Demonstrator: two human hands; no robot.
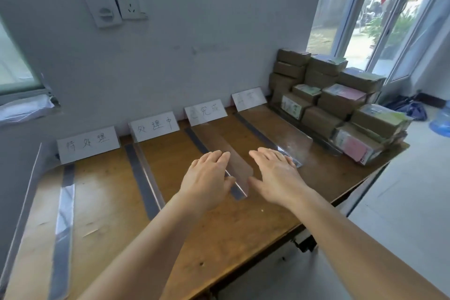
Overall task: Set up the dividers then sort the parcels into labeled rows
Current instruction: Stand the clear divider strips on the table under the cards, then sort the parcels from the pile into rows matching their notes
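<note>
Your wooden table [219, 238] fills the lower and middle frame, its right edge running diagonally from the parcels down toward the lower centre, with pale floor beyond it. The widest bare wood lies in the lower centre, under your forearms. A stack of brown parcels [336, 102] crowds the table's far right corner, right of centre in the frame, reaching its right edge. Clear dividers stand on grey tape strips that run from the wall toward you: one [63, 214] at lower left, one [148, 178] left of centre, one [225, 151] at centre between your hands, and one [280, 129] just right of centre, with the lanes of wood between them bare. Four white label cards [153, 126] lean against the wall in a rising row from left to centre right, one at the head of each lane. Your left hand [207, 178] has its fingers straight and together, lying flat against the left face of the centre divider, thumb near its close end. Your right hand [275, 173] is likewise flat and relaxed, fingertips touching the near corner of the right-hand divider, gripping nothing.
</note>
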